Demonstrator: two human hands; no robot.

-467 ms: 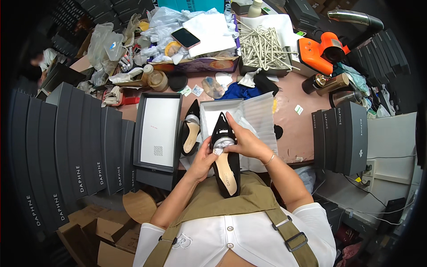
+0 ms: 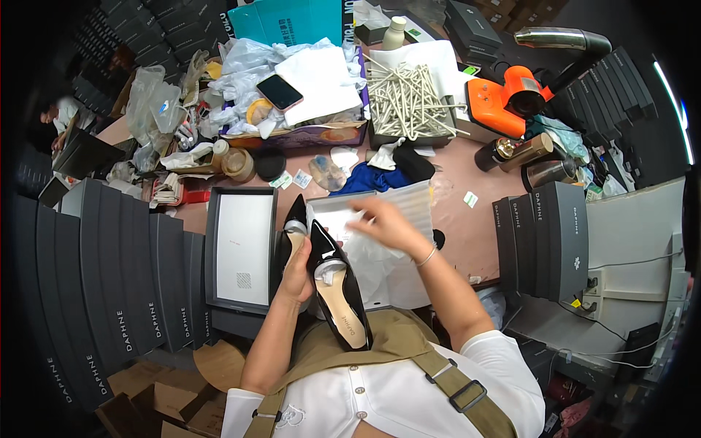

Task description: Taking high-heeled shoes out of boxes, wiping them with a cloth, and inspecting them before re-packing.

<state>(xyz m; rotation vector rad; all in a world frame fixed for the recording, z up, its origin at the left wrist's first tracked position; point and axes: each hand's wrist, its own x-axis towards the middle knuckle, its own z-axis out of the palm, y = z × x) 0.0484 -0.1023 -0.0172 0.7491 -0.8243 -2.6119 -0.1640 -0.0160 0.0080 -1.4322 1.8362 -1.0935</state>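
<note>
My left hand (image 2: 297,274) grips a black, pointed, patent-looking shoe (image 2: 337,310) by its side. The shoe has a beige insole, pale stuffing inside the front, and its heel end rests near my apron. My right hand (image 2: 391,228) is off the shoe, to the right of its toe, with the fingers loosely bent and apart and nothing visible in them. A matching black shoe (image 2: 295,217) lies just left of the held one, partly hidden by my left hand. Thin white wrapping paper (image 2: 400,276) spreads over the shoebox under my right hand.
An open dark grey box part with a white inside (image 2: 243,241) lies at left. Stacked grey shoeboxes (image 2: 102,270) stand far left, others (image 2: 558,241) at right. Behind are a carton of pale sticks (image 2: 412,102), an orange tool (image 2: 504,102), a phone (image 2: 280,92) and a blue cloth (image 2: 376,177).
My right hand has let go of the shoe and lifted to the right. The left hand keeps the shoe, its grip now on the side. The whole view has shifted slightly.
</note>
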